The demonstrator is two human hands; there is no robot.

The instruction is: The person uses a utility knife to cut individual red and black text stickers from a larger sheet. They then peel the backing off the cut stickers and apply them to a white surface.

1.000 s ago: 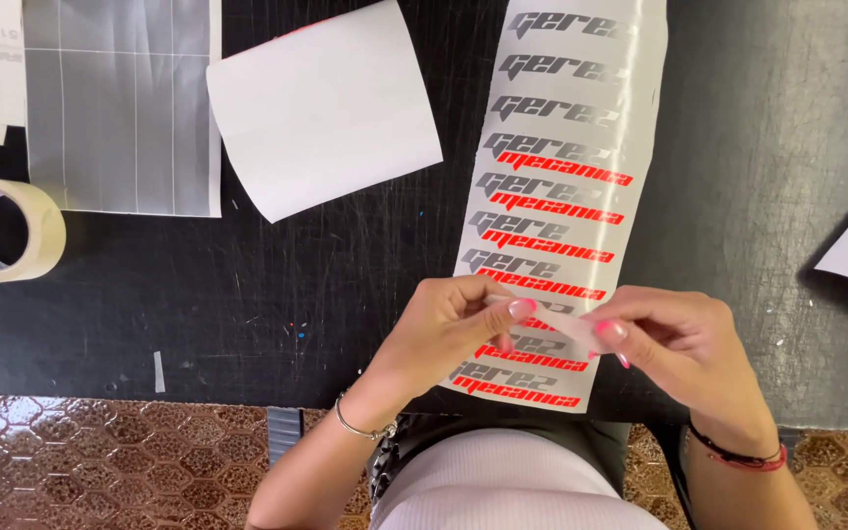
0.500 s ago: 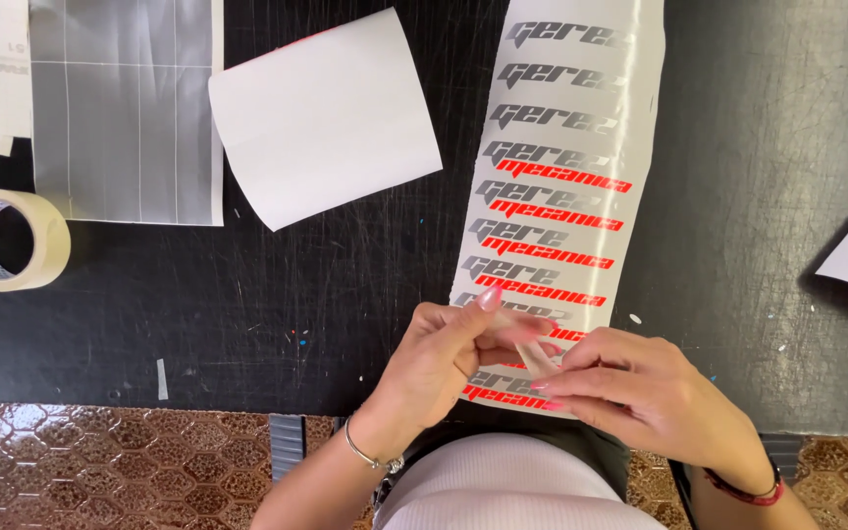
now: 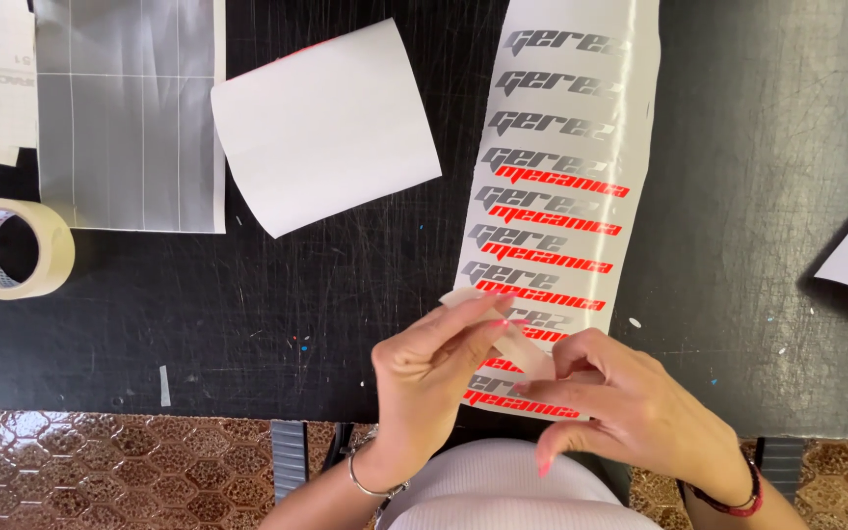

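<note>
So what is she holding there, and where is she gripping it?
A small translucent strip of tape, over the sticker sheet. The left hand pinches its upper end between the fingertips; the right hand holds its lower end.

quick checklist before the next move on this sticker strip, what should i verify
1. Left hand pinches the small clear strip at its upper end: ok.
2. Right hand at the strip's lower end: cannot tell if it grips it or only presses.
3. Sticker sheet lies flat on the black table: ok along the upper part; the lower end is hidden by the hands.
4. Strip free of folds or sticking to itself: cannot tell.
5. Curled white sheet lies apart from the sticker sheet: ok.
6. Tape roll rests at the far left, away from both hands: ok.
</note>
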